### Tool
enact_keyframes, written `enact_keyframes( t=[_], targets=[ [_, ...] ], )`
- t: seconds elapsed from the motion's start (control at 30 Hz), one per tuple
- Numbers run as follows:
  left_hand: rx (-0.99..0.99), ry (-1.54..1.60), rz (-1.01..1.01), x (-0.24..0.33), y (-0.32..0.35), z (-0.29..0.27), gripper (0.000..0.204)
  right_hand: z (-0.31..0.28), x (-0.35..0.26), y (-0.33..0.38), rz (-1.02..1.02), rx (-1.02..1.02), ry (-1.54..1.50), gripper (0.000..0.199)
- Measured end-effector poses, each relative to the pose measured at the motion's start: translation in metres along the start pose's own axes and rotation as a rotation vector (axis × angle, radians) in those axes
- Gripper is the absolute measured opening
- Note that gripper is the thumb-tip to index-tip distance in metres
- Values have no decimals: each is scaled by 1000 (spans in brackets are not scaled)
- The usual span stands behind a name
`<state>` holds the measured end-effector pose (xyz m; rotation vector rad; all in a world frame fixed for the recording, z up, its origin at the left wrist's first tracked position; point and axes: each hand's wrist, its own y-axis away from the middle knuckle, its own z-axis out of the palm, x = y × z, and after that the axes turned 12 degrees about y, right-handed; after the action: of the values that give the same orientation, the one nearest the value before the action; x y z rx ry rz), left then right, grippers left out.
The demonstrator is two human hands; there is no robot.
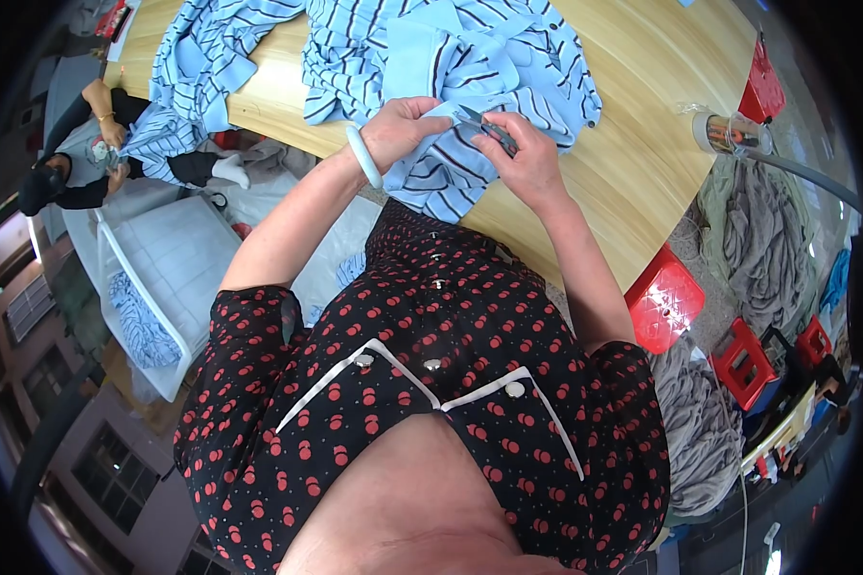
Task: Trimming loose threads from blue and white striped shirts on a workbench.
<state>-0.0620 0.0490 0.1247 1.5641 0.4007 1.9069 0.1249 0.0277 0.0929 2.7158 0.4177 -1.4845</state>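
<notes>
Blue garments with dark and white stripes [355,57] lie heaped on the wooden table in front of me. My left hand [403,131] pinches a light blue edge of the striped garment [451,177] that hangs over the table's near edge. In my right hand [527,163] is a pair of small dark thread snips [497,136], gripped between thumb and fingers. Their tips point left, right beside the fabric at my left fingertips. Whether the blades touch the cloth I cannot tell. A pale bangle [364,158] circles my left wrist.
To the left, another person [86,144] sits handling striped cloth. A white-framed bin [163,316] holds more striped fabric. A clear container [729,134] stands by the table's right edge. Red stools [664,299] and grey fabric piles [762,240] are on the floor at right.
</notes>
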Motion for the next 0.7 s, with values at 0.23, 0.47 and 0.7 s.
enact_keyframes(
  t=[0.23,0.47,0.7],
  targets=[
    [-60,132,-58,7,2,4,17,0,0,-3,-8,1,48,21],
    [-60,212,-104,7,3,0,18,5,0,2,-74,98,28,19],
    [-95,26,-61,2,5,-14,17,4,1,0,-123,73,90,19]
  ],
)
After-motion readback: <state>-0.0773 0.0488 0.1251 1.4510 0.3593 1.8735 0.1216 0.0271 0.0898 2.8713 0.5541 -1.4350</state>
